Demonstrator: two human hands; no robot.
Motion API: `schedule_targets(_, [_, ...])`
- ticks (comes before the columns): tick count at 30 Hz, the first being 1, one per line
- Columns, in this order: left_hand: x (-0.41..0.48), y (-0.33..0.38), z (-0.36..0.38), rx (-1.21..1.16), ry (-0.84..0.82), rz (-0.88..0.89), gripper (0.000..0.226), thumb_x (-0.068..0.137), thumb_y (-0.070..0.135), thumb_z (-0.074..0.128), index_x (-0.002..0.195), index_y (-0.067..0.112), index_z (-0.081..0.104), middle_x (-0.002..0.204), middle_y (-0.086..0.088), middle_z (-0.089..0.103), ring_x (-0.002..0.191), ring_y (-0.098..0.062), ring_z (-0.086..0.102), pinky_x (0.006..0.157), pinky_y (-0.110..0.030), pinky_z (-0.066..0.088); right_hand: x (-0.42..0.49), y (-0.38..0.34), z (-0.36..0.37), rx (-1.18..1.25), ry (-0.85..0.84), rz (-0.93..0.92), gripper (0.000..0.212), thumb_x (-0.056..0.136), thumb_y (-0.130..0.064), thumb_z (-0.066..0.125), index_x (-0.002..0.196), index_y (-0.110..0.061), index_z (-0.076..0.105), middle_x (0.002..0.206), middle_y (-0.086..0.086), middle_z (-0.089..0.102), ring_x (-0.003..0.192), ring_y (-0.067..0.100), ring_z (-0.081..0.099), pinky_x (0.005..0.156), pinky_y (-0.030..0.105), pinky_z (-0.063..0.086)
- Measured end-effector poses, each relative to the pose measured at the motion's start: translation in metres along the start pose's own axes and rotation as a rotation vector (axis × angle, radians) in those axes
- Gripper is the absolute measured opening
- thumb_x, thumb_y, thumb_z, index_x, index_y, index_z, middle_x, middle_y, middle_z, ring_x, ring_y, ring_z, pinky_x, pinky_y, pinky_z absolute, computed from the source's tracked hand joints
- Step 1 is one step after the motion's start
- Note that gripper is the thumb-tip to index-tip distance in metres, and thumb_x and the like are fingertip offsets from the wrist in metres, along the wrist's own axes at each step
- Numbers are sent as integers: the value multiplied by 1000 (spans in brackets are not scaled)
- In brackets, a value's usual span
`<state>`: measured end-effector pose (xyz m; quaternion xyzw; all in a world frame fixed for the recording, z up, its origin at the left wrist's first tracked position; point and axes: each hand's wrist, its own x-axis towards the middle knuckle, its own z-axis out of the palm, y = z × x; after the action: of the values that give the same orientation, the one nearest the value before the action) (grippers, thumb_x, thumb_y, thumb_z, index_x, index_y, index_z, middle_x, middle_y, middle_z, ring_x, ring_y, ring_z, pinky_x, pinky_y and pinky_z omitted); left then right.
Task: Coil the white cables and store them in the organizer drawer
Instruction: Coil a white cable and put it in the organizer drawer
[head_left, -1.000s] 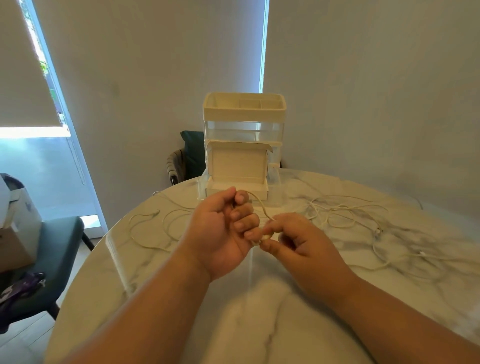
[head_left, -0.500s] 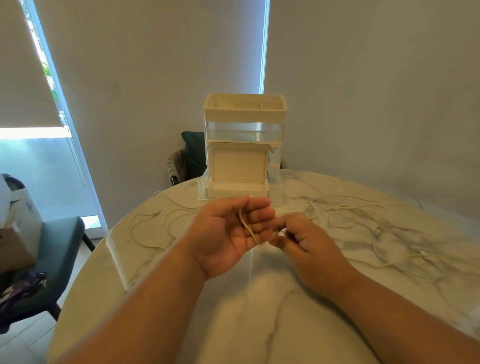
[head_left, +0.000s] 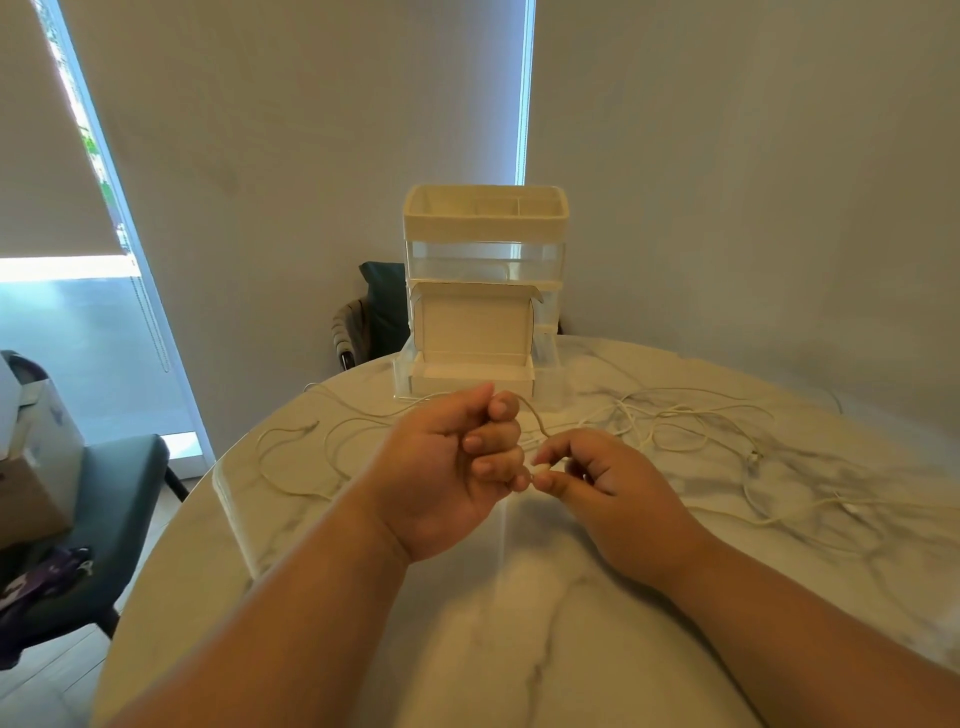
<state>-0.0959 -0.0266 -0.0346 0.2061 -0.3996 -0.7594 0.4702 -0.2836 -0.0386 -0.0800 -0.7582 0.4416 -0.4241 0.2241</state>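
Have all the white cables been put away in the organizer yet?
No, loose white cables still lie spread on the table, and the left hand and right hand hold one.

Looks like someone's home, probably a dining corner in an apartment. The worktop (head_left: 571, 649) is a round marble-look table pushed close to plain light walls, with dark green upholstered chairs (head_left: 119, 499) around it. There's a tall window (head_left: 78, 338) on the left with a roller blind (head_left: 47, 156) half down and a bead chain hanging. A cardboard box (head_left: 26, 499) and some purple cloth (head_left: 41, 582) sit on one chair, typical lived-in clutter.
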Motion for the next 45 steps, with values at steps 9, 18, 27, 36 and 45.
schedule_targets(9, [3,-5,9,-16,116,75,31,89,17,44,73,5,67,100,-19,72,102,-34,70,91,-44,52,2,-2,-4,-75,2,-28,6,90,-24,68,94,-29,70,83,-17,57,81,2,52,70,8,36])
schedule_targets(18, [1,-5,8,29,132,120,31,101,21,39,105,5,65,54,3,40,50,-11,44,66,-32,43,2,-2,-4,-113,6,-42,5,88,-27,70,90,-32,68,86,-20,56,82,7,52,71,8,35])
schedule_targets(27, [-1,0,5,-153,150,119,32,93,28,38,62,21,43,50,8,22,43,-9,20,47,-26,20,-2,-8,-1,47,51,-72,12,86,-39,69,96,-33,67,88,-17,61,81,10,57,73,23,48])
schedule_targets(36, [-7,1,10,-269,55,129,26,79,36,43,58,21,38,47,8,24,46,-10,11,48,-24,15,4,-2,1,-13,54,12,31,95,-17,48,112,-30,70,91,-20,67,95,-2,61,83,12,41])
schedule_targets(45, [-2,3,8,-348,125,167,34,95,28,40,61,23,44,45,8,25,38,-7,21,42,-22,23,-4,-21,9,-183,-320,-17,31,100,-20,50,102,-45,69,82,-32,61,82,-15,55,77,10,39])
